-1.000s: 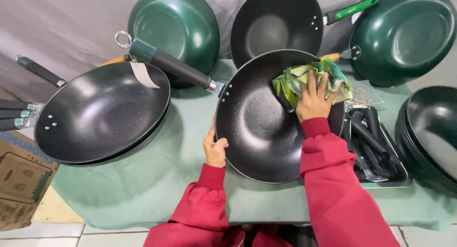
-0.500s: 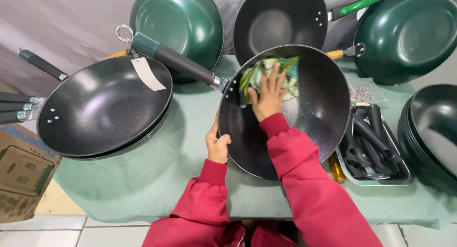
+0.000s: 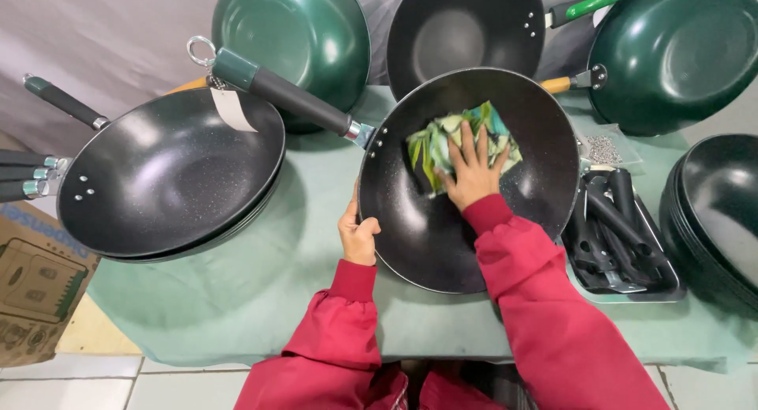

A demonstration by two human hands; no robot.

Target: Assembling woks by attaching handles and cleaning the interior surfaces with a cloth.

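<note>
A green patterned cloth [image 3: 462, 137] lies inside the black wok [image 3: 474, 220] on the desk [image 3: 237, 299], pressed flat under the right hand [image 3: 472, 177], fingers spread. The left hand [image 3: 358, 235] grips the wok's near rim, fingers closed. A tray of black handles [image 3: 624, 236] sits just beside.

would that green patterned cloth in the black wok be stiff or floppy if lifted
Probably floppy: the green patterned cloth lies crumpled under the right hand. Likely light, since it bunches in folds. It may slide easily on the black speckled wok steadied by the left hand.
</note>
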